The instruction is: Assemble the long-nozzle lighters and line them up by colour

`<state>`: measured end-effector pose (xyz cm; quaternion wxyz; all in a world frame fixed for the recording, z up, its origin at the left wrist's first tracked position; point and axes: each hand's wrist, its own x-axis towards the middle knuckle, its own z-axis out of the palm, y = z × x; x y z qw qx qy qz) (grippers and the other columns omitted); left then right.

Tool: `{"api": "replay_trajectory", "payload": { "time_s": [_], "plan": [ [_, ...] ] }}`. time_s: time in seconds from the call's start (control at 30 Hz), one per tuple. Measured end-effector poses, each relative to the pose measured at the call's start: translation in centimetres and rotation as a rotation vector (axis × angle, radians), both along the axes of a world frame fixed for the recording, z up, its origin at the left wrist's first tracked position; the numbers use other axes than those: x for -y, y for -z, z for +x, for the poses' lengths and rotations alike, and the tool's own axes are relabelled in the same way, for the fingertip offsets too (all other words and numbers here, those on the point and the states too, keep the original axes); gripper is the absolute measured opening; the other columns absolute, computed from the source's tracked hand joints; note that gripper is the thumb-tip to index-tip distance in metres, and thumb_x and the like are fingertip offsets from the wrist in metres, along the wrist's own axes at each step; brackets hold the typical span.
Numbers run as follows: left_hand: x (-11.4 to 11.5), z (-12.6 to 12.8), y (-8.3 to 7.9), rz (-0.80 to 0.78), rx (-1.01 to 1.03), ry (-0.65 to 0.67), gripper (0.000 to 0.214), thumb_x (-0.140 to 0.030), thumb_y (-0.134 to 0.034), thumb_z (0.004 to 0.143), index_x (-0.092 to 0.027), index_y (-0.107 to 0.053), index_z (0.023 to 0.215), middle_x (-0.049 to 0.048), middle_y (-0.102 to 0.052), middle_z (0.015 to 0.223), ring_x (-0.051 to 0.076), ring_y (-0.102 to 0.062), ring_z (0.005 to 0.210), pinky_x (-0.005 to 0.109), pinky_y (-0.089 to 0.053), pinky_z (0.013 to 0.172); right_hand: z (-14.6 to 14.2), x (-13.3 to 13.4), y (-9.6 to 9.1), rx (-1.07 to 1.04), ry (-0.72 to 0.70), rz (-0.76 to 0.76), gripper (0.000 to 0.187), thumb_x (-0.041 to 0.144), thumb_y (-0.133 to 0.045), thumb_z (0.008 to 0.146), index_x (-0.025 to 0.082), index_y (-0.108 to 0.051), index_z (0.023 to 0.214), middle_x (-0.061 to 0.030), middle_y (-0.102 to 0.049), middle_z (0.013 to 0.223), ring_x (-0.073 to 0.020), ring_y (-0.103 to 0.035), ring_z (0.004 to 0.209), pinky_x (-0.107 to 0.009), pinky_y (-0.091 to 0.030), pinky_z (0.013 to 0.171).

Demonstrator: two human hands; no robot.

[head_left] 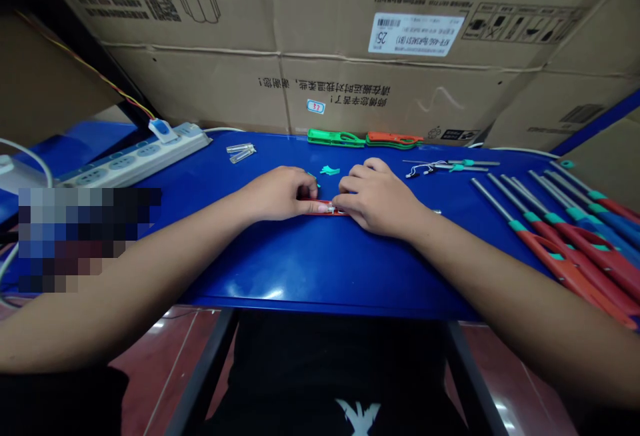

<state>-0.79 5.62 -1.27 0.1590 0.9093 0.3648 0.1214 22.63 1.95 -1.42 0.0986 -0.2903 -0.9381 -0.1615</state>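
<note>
On glossy blue tabletop point(300, 263), facing far cardboard point(330, 66), above red floor point(493, 363). Pressing thumb of left hand point(283, 193) on red shell point(313, 211), curling right hand point(377, 196) over; can't tell either grip.

Red casing point(327, 213) partly covered by the person's left hand point(280, 193) and right hand point(379, 200)
The small pale parts point(332, 209) in it are too tiny to identify; a pixelated patch point(85, 233) masks an area at left; the right edge crops some blue and red handles point(621, 239); the carton point(325, 16) runs past the top, its finest print unreadable.
</note>
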Motion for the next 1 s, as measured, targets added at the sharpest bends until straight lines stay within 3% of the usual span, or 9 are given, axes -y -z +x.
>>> {"api": "replay_trajectory", "payload": {
  "time_s": [0.17, 0.3, 0.5, 0.83, 1.0],
  "plan": [
    [0.3, 0.3, 0.1, 0.052, 0.079, 0.099, 0.035, -0.054, -0.068, 0.085, -0.02, -0.073, 0.095, 0.0057, -0.068, 0.094, 0.019, -0.062, 0.089, 0.03, -0.046, 0.081, -0.1, 0.1, 0.0, -0.013, 0.024, -0.047, 0.026, 0.026, -0.052, 0.098, 0.024, -0.077, 0.103, -0.0072, -0.071, 0.095, -0.0241, -0.05, 0.09, -0.043, -0.026, 0.085],
    [0.7, 0.5, 0.1, 0.054, 0.066, 0.158, 0.024, -0.042, -0.063, 0.092, -0.021, -0.074, 0.092, 0.0038, -0.067, 0.087, 0.017, -0.063, 0.084, 0.03, -0.046, 0.082, 0.3, 0.4, 0.1, -0.078, 0.044, -0.079, 0.027, 0.028, -0.051, 0.098, 0.021, -0.077, 0.102, -0.008, -0.072, 0.097, -0.0238, -0.052, 0.091, -0.042, -0.029, 0.088],
    [0.7, 0.5, 0.6, 0.058, 0.106, 0.04, 0.023, -0.038, -0.061, 0.092, -0.018, -0.071, 0.098, 0.0061, -0.064, 0.095, 0.02, -0.06, 0.092, 0.032, -0.046, 0.082, 1.0, 1.1, 0.7, -0.141, 0.009, -0.149, 0.032, 0.027, -0.049, 0.099, 0.022, -0.077, 0.113, -0.0087, -0.072, 0.104, -0.0226, -0.056, 0.091, -0.041, -0.033, 0.088],
    [0.1, 0.4, 1.4, -0.053, 0.109, 0.032, 0.021, -0.04, -0.065, 0.09, -0.02, -0.073, 0.087, 0.0025, -0.066, 0.086, 0.016, -0.061, 0.082, 0.028, -0.043, 0.076, 1.3, 1.2, 1.6, -0.182, 0.021, -0.157, 0.029, 0.025, -0.053, 0.096, 0.025, -0.076, 0.114, -0.0087, -0.07, 0.106, -0.0232, -0.059, 0.095, -0.042, -0.037, 0.088],
    [0.1, 0.6, 1.3, -0.069, 0.101, -0.001, 0.022, -0.037, -0.06, 0.092, -0.019, -0.073, 0.086, 0.0032, -0.068, 0.087, 0.016, -0.062, 0.082, 0.028, -0.043, 0.075, 1.6, 1.1, 1.0, -0.189, 0.032, -0.235, 0.029, 0.028, -0.055, 0.096, 0.027, -0.074, 0.117, -0.0077, -0.069, 0.111, -0.0242, -0.061, 0.101, -0.045, -0.037, 0.093]
  ]
}}
